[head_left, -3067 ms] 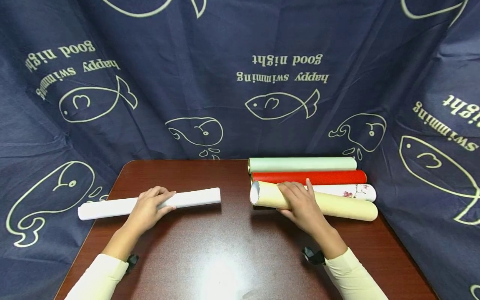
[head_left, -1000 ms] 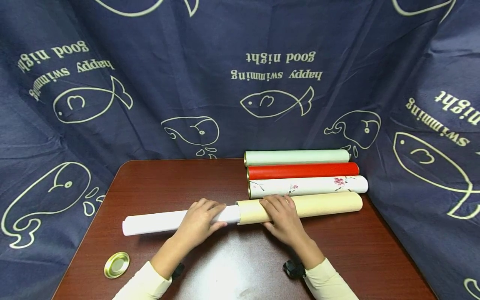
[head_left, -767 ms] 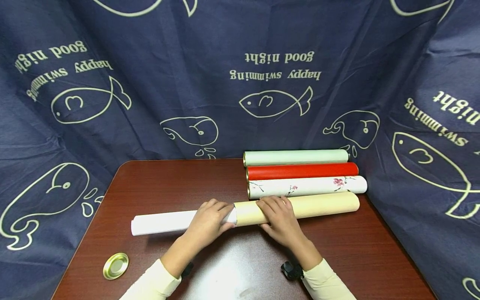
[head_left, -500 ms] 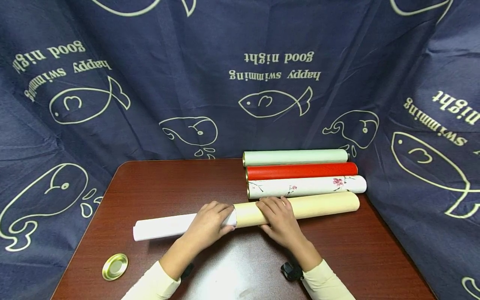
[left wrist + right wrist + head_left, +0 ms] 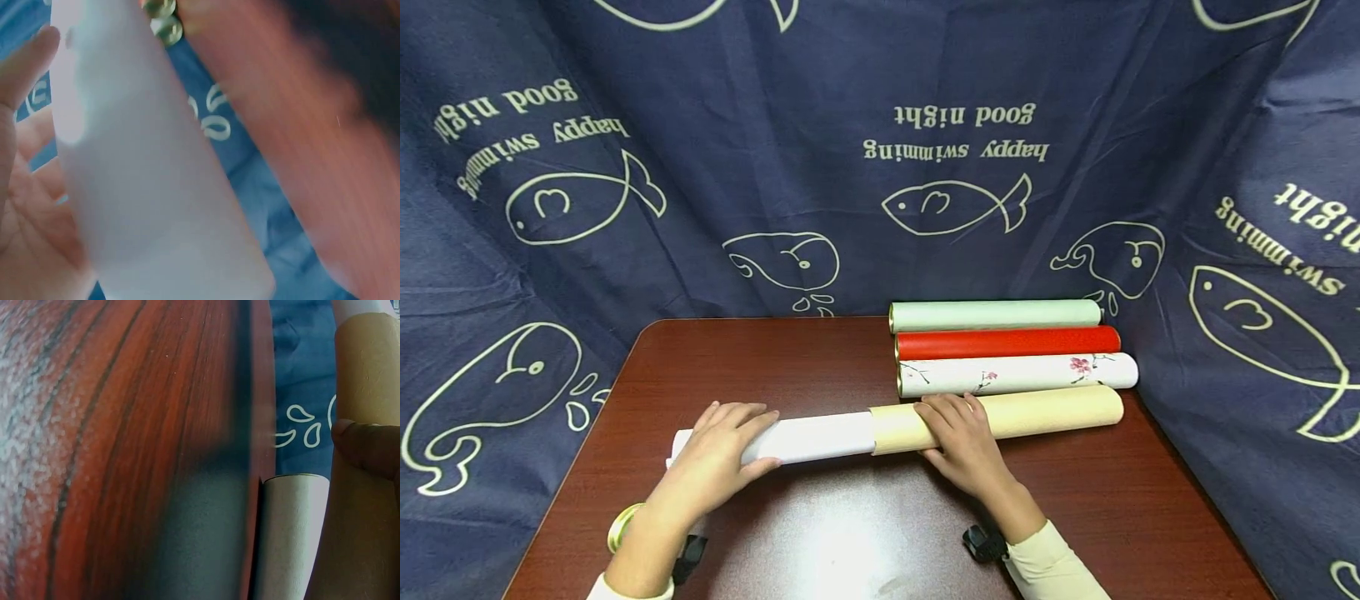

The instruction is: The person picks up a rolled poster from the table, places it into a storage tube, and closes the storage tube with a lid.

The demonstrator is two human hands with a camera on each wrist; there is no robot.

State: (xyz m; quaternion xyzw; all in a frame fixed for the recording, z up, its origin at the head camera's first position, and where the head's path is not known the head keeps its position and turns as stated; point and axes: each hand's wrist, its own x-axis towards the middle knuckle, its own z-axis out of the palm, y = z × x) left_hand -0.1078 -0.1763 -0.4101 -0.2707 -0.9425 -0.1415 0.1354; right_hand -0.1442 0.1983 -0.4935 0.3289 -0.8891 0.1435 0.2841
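A white paper roll [image 5: 823, 437] sticks partway into the mouth of a pale yellow cardboard tube [image 5: 1052, 410]; both slant slightly upward to the right in the head view. My left hand [image 5: 718, 457] holds the paper roll near its outer end, thumb in front and fingers over the top. In the left wrist view the roll [image 5: 150, 162] runs past the thumb and spread fingers. My right hand [image 5: 966, 442] grips the tube near its mouth. The right wrist view shows the thumb across the tube [image 5: 369, 369]. A gold round lid [image 5: 620, 525] lies partly hidden behind my left forearm.
Behind the yellow tube lie a white tube with pink blossoms [image 5: 1015, 375], a red tube [image 5: 1007, 342] and a pale green tube [image 5: 996, 315], side by side. The brown table [image 5: 752, 358] has a dark blue fish-print cloth [image 5: 865, 275] hanging behind and at both sides.
The white roll went from apart to inside the yellow tube. Over the last half second my left hand slid left along it, away from the mouth. My right hand stayed put.
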